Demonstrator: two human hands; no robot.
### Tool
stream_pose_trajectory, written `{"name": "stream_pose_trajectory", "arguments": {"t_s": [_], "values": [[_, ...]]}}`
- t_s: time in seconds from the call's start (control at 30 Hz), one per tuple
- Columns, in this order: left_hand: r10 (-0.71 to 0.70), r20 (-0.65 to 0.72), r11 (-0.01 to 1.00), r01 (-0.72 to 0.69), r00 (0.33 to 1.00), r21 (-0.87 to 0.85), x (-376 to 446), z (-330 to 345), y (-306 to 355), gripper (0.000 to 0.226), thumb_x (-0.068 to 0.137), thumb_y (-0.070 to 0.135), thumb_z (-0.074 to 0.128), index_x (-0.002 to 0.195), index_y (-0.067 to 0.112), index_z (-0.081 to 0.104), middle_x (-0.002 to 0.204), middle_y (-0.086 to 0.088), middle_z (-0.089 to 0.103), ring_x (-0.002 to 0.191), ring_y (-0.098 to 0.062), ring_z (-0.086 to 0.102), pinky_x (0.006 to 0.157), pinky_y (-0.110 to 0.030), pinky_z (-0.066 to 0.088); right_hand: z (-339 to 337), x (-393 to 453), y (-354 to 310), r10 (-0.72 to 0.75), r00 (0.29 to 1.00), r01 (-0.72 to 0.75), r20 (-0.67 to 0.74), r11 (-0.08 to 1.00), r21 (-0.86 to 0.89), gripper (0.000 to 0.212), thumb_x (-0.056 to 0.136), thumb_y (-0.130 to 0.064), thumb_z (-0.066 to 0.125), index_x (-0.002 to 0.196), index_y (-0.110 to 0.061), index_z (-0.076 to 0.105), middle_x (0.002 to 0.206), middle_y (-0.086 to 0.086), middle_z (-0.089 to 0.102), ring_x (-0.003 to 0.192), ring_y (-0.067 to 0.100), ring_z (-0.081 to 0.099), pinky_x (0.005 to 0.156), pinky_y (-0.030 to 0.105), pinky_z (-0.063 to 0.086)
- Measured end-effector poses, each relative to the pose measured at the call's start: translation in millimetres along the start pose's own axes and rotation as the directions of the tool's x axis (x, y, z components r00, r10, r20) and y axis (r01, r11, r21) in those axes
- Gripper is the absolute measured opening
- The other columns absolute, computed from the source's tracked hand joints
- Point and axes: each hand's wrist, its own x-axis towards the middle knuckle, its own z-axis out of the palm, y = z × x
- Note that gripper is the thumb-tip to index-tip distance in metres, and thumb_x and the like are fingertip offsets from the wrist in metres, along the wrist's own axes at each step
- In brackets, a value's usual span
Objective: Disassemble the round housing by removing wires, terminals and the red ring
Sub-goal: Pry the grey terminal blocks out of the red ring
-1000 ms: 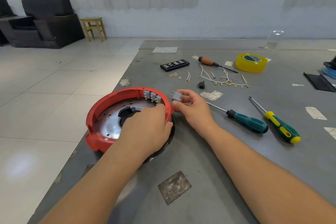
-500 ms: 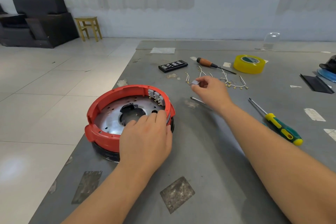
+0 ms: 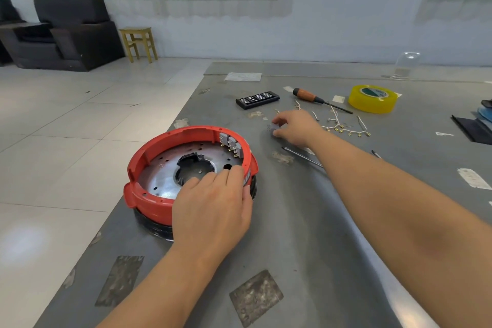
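The round housing stands near the table's left edge, with a red ring [image 3: 149, 202] around a metal plate [image 3: 159, 176] on a black base. Three grey terminal blocks [image 3: 231, 144] sit inside the ring's far right wall. My left hand [image 3: 213, 208] grips the ring's near right rim, fingers on the plate and thumb outside. My right hand [image 3: 295, 128] reaches out beyond the housing and pinches a small grey terminal block [image 3: 273, 129] low over the table. Removed white wires [image 3: 343, 128] lie just right of that hand.
A black bit case [image 3: 257, 99], an orange-handled screwdriver [image 3: 306, 94] and a yellow tape roll [image 3: 372, 98] lie at the back. A screwdriver shaft [image 3: 300, 156] shows under my right forearm. The table's left edge [image 3: 170, 128] drops to tiled floor.
My right hand carried the grey terminal block away from the ring, out towards the wires, then lowered it close to the table. My left hand stayed on the rim.
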Motion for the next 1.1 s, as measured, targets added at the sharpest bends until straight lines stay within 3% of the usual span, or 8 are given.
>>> {"name": "stream_pose_trajectory", "arguments": {"t_s": [0.23,0.4,0.57,0.77,0.93,1.1], "values": [[-0.025,-0.018,1.0,0.026,1.0,0.016,0,7,-1,0.021,0.096,0.033,0.057,0.079,0.022,0.054,0.061,0.005,0.049,0.056,-0.023,0.049,0.061,-0.035,0.018,13,7,-4,0.009,1.0,-0.004,0.02,0.976,-0.217,0.037,0.096,-0.048,0.059,0.132,-0.04,0.058,0.13,-0.006,0.064,0.135,0.027,0.038,0.107,0.045,0.025],[-0.02,-0.009,0.999,0.02,1.0,0.026,1,9,-3,0.022,0.097,0.038,0.056,0.082,0.023,0.059,0.063,0.005,0.054,0.059,-0.023,0.053,0.062,-0.037,0.021,10,-1,-11,0.031,0.998,-0.022,0.048,0.983,-0.184,0.057,0.094,-0.047,0.061,0.148,-0.039,0.042,0.139,-0.005,0.06,0.14,0.03,0.033,0.107,0.047,0.023],[-0.019,-0.035,1.0,0.019,0.999,0.006,1,9,-3,0.023,0.096,0.039,0.06,0.08,0.022,0.061,0.06,0.004,0.053,0.056,-0.024,0.053,0.06,-0.036,0.026,4,-30,-14,-0.014,0.999,0.007,-0.03,0.974,-0.228,0.054,0.094,-0.05,0.058,0.144,-0.035,0.048,0.146,-0.002,0.054,0.139,0.029,0.035,0.106,0.048,0.027],[0.004,-0.021,1.0,-0.004,1.0,-0.024,2,4,-4,0.022,0.095,0.035,0.062,0.078,0.022,0.064,0.055,0.004,0.055,0.054,-0.024,0.056,0.062,-0.038,0.04,-9,-97,-2,-0.046,0.997,0.036,-0.055,0.984,-0.175,0.037,0.097,-0.048,0.056,0.129,-0.031,0.063,0.133,0.0,0.061,0.126,0.027,0.054,0.102,0.042,0.046],[0.054,0.032,0.996,-0.051,0.998,-0.08,3,-4,-10,0.017,0.092,0.036,0.075,0.083,0.023,0.067,0.06,0.005,0.062,0.057,-0.025,0.061,0.063,-0.038,0.047,-16,-152,11,0.044,0.992,-0.085,-0.121,0.931,-0.355,0.043,0.099,-0.052,0.047,0.135,-0.03,0.058,0.134,0.0,0.061,0.122,0.028,0.056,0.096,0.041,0.046],[0.068,0.042,0.993,-0.063,0.997,-0.104,1,-10,-17,0.02,0.097,0.042,0.068,0.088,0.024,0.07,0.067,0.005,0.068,0.066,-0.025,0.064,0.07,-0.041,0.045,-12,-189,23,0.216,0.963,-0.265,-0.163,0.872,-0.411,0.047,0.099,-0.052,0.035,0.125,-0.021,0.059,0.121,0.007,0.058,0.113,0.029,0.057,0.089,0.041,0.047]]}}
